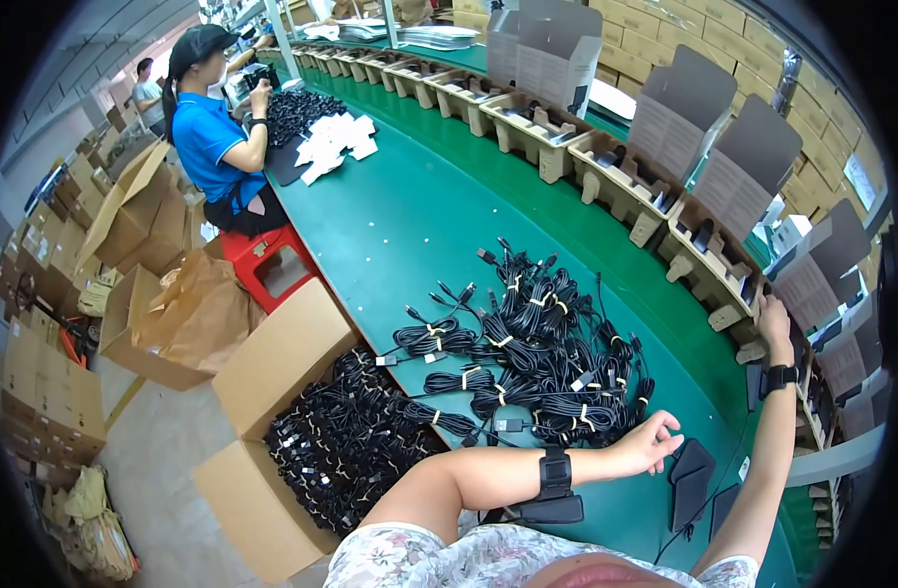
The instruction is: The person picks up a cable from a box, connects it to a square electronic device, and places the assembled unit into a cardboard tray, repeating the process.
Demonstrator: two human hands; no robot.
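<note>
My left hand (650,441) lies on the green table (400,216), fingers loosely curled and holding nothing, its fingertips just at the near edge of the cable pile (537,353). A black band (555,473) wraps that wrist. Just beside the hand, toward my right, sit dark flat pads (691,480) on the table.

My right hand (774,323) is stretched out well away from the left, resting on the edge of a pulp tray (723,279) in the row along the far side. Whether it grips the tray rim or just touches it I cannot tell, since I see only its back. That wrist wears a black band too.

The pile is many black cables, each coiled and tied, spread over the table in front of me. To my left, below the table edge, an open carton (272,470) is full of more coiled cables.

Further out, the trays (527,122) run in a curved line with grey box lids (699,113) standing behind them. At the far left end a person in a blue shirt (209,137) sits on a red stool (263,257), working at another heap of cables and white cards (336,142).
</note>
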